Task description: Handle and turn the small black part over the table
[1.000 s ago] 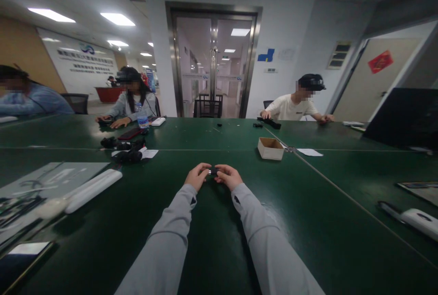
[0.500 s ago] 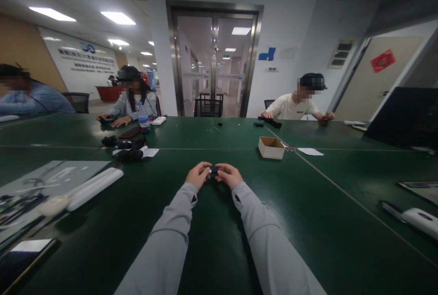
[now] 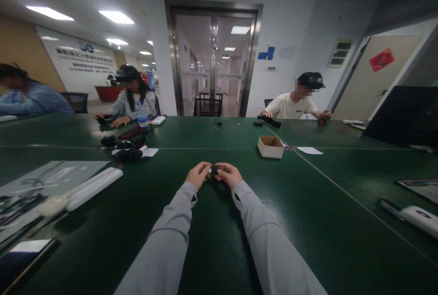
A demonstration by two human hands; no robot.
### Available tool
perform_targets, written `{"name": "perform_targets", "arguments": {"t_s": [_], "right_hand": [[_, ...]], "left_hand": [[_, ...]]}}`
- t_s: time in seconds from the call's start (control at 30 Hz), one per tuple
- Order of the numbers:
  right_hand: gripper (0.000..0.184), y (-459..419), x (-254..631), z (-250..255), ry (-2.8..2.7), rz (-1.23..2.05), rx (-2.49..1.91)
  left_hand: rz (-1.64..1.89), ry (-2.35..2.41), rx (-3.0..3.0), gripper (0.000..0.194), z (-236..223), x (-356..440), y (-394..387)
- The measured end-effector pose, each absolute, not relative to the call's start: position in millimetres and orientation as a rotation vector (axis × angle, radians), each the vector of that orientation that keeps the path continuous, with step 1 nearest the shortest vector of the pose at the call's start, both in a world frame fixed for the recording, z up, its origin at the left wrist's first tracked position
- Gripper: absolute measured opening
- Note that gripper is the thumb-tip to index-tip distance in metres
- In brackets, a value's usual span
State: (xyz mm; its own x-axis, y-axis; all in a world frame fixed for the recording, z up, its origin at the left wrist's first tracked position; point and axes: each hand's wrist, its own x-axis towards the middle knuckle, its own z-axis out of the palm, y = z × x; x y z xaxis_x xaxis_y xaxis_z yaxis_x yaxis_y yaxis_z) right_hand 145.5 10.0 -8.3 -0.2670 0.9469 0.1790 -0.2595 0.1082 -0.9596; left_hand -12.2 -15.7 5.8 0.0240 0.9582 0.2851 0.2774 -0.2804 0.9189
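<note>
Both my hands rest on the dark green table, arms in grey sleeves stretched forward. My left hand and my right hand meet at their fingertips and pinch a small black object between them. Both sets of fingers are curled closed around it. The object is too small to name. It sits just above the table surface.
A small open cardboard box stands beyond my right hand. Black parts and white paper lie at left, with a long white case nearer. A white device lies at far right. Three people sit at the table's far side.
</note>
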Motion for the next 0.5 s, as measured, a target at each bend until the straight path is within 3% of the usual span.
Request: {"name": "perform_targets", "arguments": {"t_s": [0.5], "right_hand": [[0.034, 6.6, 144.0, -2.8, -1.26, 1.44, -0.777]], "left_hand": [[1.304, 1.22, 1.606, 0.04, 11.4, -12.4, -21.4]]}}
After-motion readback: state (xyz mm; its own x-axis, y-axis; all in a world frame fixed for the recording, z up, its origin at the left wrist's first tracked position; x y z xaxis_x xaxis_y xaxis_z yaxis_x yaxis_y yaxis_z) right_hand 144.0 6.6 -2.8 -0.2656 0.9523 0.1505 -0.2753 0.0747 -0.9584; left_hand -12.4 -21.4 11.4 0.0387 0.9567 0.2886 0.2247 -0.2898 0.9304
